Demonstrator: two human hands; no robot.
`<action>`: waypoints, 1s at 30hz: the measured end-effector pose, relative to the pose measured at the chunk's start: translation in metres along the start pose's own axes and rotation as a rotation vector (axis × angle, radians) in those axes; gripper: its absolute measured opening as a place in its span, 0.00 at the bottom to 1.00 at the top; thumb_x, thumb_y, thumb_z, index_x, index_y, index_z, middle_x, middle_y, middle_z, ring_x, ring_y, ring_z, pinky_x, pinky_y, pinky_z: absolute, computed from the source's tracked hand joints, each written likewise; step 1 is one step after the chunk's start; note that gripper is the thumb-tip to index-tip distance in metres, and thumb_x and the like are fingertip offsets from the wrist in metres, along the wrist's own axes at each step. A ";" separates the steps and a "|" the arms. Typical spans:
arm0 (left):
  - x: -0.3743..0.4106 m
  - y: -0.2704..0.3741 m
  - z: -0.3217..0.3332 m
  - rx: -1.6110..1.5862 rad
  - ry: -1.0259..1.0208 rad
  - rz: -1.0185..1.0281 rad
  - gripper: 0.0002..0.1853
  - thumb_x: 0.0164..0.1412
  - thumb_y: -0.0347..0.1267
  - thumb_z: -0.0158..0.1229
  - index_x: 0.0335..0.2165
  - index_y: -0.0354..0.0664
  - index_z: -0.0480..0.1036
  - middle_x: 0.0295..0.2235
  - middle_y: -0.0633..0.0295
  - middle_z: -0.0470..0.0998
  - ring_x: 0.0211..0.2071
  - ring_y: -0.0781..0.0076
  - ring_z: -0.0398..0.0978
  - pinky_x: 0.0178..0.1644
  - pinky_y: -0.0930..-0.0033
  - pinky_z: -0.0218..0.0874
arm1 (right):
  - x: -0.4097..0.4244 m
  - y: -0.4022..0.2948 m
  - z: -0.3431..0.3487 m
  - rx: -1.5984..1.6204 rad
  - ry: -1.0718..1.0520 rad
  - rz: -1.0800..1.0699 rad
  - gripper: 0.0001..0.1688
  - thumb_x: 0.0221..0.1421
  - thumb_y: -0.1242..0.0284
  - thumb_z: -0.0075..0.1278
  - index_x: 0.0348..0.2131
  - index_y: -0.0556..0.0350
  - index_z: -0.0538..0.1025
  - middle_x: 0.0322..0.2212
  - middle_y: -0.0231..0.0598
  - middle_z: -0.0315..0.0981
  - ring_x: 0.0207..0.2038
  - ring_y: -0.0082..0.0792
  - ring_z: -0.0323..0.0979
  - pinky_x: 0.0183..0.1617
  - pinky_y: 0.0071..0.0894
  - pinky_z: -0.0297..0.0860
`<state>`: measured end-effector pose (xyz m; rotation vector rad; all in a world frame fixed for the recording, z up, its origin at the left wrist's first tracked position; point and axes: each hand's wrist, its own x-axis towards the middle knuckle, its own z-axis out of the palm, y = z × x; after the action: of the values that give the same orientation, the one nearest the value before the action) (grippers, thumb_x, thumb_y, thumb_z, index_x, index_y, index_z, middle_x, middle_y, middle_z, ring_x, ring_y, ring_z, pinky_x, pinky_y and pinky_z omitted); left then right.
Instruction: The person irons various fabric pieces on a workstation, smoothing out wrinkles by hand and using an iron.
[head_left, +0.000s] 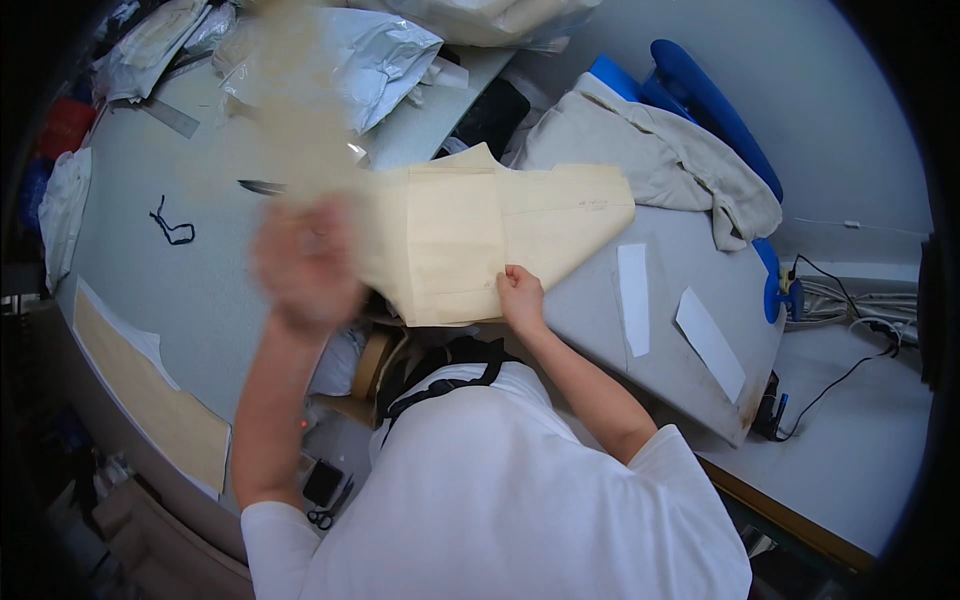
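Note:
My right hand (521, 298) pinches the lower edge of cream paper pattern pieces (456, 225), which lie stacked over a larger cream piece (574, 217) with pencil writing. They bridge the gap between the table and the ironing board. My left hand (307, 259) is raised and blurred by motion. From its fingers a blurred cream sheet (300, 127) stretches up to the picture's top edge; its outline cannot be made out. A dark pointed blade (261, 187) shows beside that sheet, its other end hidden.
White plastic bags (375, 60) crowd the table's far side. A dark cord (176, 231) and a cream pattern piece on white paper (154, 390) lie left. The grey ironing board (585, 300) carries white strips (634, 300) and crumpled off-white cloth (615, 142). Cables (855, 300) run at right.

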<state>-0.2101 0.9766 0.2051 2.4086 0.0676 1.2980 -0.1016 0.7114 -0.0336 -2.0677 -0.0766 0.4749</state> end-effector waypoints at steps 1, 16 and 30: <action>0.007 0.016 0.028 -0.125 -0.038 0.137 0.04 0.61 0.18 0.51 0.34 0.35 0.69 0.25 0.60 0.72 0.23 0.70 0.70 0.28 0.71 0.64 | 0.000 0.004 0.001 -0.006 0.002 -0.069 0.14 0.57 0.70 0.50 0.37 0.64 0.78 0.24 0.46 0.80 0.26 0.35 0.77 0.34 0.35 0.71; -0.071 0.140 0.265 -0.499 -0.696 -0.009 0.20 0.56 0.34 0.59 0.45 0.34 0.69 0.50 0.49 0.74 0.45 0.50 0.71 0.53 0.54 0.61 | 0.007 0.057 -0.009 0.326 -0.252 0.065 0.28 0.64 0.67 0.50 0.59 0.59 0.66 0.57 0.43 0.65 0.58 0.38 0.62 0.61 0.34 0.60; -0.154 -0.017 0.150 -1.030 -0.234 -1.770 0.22 0.60 0.29 0.61 0.48 0.23 0.70 0.43 0.44 0.78 0.40 0.54 0.80 0.44 0.56 0.74 | 0.013 0.037 -0.007 0.505 -0.532 0.179 0.25 0.66 0.69 0.48 0.58 0.59 0.65 0.53 0.41 0.68 0.54 0.36 0.67 0.58 0.39 0.66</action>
<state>-0.1735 0.9083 0.0035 0.8196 0.9136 0.0365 -0.0923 0.6888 -0.0656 -1.4205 -0.0768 1.0334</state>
